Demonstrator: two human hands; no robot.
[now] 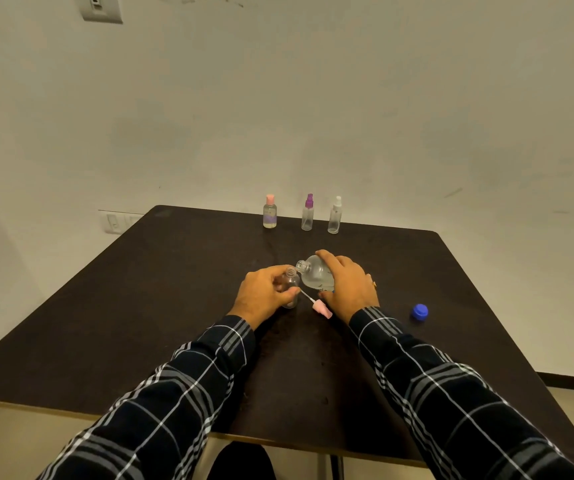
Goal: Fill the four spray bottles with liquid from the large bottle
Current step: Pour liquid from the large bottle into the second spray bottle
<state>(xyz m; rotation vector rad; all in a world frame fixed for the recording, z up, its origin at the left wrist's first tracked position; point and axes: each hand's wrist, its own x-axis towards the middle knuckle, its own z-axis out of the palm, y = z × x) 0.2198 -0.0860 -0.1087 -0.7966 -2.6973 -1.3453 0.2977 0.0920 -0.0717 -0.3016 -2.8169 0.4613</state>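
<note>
The left grip (264,294) is holding the uncapped spray bottle (291,284) upright at table (174,306) centre. The right grip (347,282) is clasping the large bottle (316,273), its long axis pointing toward 10 o'clock. Its mouth is sitting just beside the spray bottle's neck, at 2 o'clock.

desk (174,306) dark brown | sleeves (181,393) dark plaid, white lines | cap (419,311) blue | sprayer head (322,308) pink | pink top (270,199) | purple top (309,199) | white top (338,201)

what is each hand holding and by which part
Left hand grips the small open spray bottle around its body; right hand holds the tilted large bottle around its body.
</note>
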